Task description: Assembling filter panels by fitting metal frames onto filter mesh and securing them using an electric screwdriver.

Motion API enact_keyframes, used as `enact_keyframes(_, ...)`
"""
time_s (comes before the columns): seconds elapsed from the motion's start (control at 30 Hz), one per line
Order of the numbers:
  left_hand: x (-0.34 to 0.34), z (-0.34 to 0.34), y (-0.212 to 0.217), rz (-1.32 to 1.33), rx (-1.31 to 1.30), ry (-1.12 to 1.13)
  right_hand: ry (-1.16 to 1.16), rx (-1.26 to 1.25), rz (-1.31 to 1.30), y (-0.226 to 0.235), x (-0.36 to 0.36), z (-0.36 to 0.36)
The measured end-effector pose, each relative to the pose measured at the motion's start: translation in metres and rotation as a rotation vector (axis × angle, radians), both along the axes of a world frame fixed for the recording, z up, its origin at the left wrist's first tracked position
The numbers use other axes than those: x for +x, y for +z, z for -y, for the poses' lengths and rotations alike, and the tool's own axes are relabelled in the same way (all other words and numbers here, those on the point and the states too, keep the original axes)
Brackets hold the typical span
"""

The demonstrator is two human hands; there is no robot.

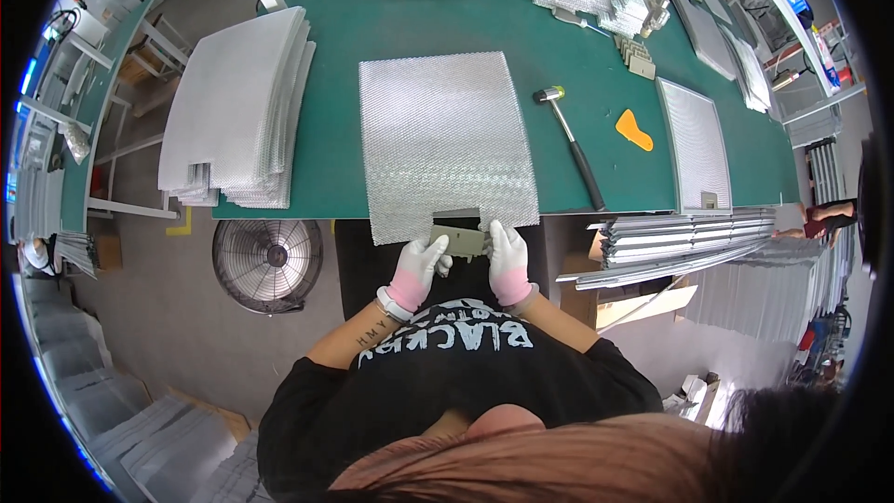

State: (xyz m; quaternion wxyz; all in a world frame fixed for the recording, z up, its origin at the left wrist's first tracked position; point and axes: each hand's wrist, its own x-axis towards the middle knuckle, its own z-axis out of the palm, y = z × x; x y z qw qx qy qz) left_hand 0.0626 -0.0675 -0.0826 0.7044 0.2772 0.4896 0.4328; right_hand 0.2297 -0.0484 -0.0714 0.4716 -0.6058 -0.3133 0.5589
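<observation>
A silvery metal mesh sheet [447, 140] with a notch in its near edge lies on the green table, that edge jutting over the table's front. At the notch is a flat grey-beige latch-like piece [463, 242]. My left hand [419, 265], in a white glove with a pink cuff, is closed on the left end of this piece, thumb on top. My right hand [508, 259], gloved alike, pinches the mesh corner right of the notch, its fingers against the piece's right end. Whether the piece touches the mesh is unclear.
Stacked mesh sheets [228, 102] stand at the left, more at the back. A hammer [570, 144], an orange scraper [634, 129], several beige pieces [635, 58] and a framed mesh panel [694, 144] lie to the right. Metal frame strips [689, 237] sit below the table edge; a fan [268, 264] stands left.
</observation>
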Motion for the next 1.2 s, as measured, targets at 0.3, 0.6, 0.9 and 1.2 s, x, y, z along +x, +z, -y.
enact_keyframes(0.3, -0.015, 0.008, 0.002, 0.22, -0.168, -0.178, 0.179, -0.007, -0.105, -0.029, 0.005, 0.005)
enact_keyframes(0.6, -0.017, -0.158, 0.106, -1.317, 1.079, -0.875, 0.375, 0.012, -0.303, -0.023, -0.011, 0.007)
enact_keyframes(0.9, 0.039, -0.086, 0.076, -1.516, 1.146, -0.697, -0.098, 0.224, -0.221, -0.073, 0.033, 0.024)
enact_keyframes(1.2, 0.04, -0.081, 0.076, -1.496, 1.109, -0.657, -0.217, 0.108, -0.343, -0.025, 0.026, 0.015)
